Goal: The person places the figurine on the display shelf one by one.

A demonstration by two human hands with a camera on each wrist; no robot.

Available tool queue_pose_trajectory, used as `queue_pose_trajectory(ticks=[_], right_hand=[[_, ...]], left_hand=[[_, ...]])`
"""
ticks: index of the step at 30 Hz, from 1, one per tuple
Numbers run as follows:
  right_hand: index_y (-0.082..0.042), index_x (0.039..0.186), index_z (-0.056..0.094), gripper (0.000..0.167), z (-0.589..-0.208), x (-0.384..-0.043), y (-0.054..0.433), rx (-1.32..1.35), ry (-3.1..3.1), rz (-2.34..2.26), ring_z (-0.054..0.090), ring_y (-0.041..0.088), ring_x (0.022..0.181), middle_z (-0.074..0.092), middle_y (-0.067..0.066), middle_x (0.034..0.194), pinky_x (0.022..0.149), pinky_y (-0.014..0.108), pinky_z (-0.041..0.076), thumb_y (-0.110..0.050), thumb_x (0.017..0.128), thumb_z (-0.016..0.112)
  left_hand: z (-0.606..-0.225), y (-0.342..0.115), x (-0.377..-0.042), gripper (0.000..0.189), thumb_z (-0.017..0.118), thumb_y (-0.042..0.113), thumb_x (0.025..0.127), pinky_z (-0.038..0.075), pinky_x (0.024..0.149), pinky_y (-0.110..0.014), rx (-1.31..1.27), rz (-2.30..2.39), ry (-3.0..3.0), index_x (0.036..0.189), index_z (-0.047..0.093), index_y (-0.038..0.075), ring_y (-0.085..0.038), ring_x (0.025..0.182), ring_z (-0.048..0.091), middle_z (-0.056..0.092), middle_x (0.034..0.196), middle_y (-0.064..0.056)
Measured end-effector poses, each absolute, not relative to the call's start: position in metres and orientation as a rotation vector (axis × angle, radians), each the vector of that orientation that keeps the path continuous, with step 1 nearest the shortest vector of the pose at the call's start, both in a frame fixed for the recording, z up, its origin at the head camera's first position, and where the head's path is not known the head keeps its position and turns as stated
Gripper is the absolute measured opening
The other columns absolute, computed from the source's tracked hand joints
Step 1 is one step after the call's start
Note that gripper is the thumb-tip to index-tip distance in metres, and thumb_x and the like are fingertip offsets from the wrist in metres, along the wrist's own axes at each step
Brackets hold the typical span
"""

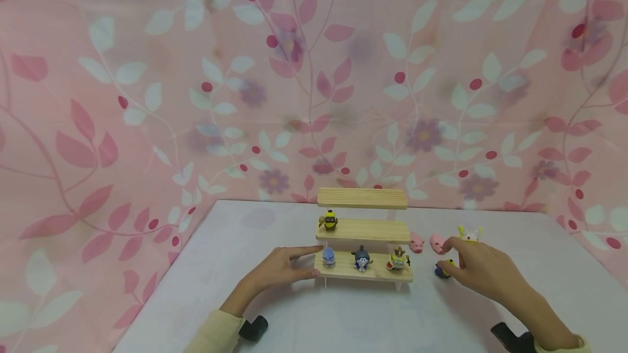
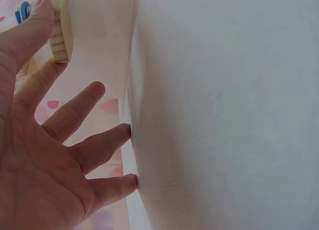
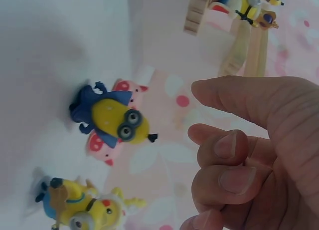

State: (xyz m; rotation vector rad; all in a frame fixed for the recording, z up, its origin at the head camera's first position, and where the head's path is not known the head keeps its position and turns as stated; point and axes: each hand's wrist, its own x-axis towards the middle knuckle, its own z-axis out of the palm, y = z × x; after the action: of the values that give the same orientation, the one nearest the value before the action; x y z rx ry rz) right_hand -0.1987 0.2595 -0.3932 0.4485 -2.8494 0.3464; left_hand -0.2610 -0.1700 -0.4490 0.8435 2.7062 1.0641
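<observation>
My left hand (image 1: 277, 268) holds the left end of a three-tier wooden display shelf (image 1: 343, 272) at its lowest board, thumb and index finger on either side, other fingers spread. That board carries a blue figurine (image 1: 328, 257), a dark-capped figurine (image 1: 361, 260) and a crowned minion figurine (image 1: 397, 260). On the middle board stands a black-and-yellow minion figurine (image 1: 330, 221). My right hand (image 1: 490, 271) is over a minion figurine in blue clothing (image 3: 112, 115) on the table. In the right wrist view, thumb and bent fingers are apart, with a gap between them and this figurine.
Two pink pig figurines (image 1: 416, 242) sit right of the shelf. A minion figurine with a white hood and yellow antlers (image 3: 94, 210) stands farther right, partly behind my right hand in the head view. A pink floral cloth (image 1: 363, 97) hangs behind the white table (image 1: 196, 266).
</observation>
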Motion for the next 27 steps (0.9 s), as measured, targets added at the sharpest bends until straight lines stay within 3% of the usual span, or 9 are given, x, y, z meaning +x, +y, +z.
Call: queue_pose_trajectory(ticks=[11,27], right_hand=[[-0.013,0.108,0.065,0.037,-0.403,-0.206,0.272,0.326,-2.982,0.409,0.042,0.013,0.051,0.048,-0.006,0.063,0.044,0.029,0.034,-0.036,0.083,0.079],[-0.012,0.1,0.068,0.031,-0.409,-0.214,0.278,0.241,-3.102,0.471,0.045,0.016,0.055,0.051,-0.001,0.066,0.047,0.031,0.038,-0.034,0.081,0.08]], left_hand=[[-0.448,-0.169,-0.26,0.058,0.07,0.057,0.085,0.045,0.101,-0.051,0.844,1.066,2.705,0.138,0.058,0.037,-0.024,0.13,0.05,0.056,0.14,-0.001],[-0.447,-0.169,-0.26,0.058,0.07,0.057,0.086,0.045,0.101,-0.05,0.86,1.074,2.707,0.139,0.058,0.036,-0.023,0.129,0.051,0.057,0.139,-0.001]])
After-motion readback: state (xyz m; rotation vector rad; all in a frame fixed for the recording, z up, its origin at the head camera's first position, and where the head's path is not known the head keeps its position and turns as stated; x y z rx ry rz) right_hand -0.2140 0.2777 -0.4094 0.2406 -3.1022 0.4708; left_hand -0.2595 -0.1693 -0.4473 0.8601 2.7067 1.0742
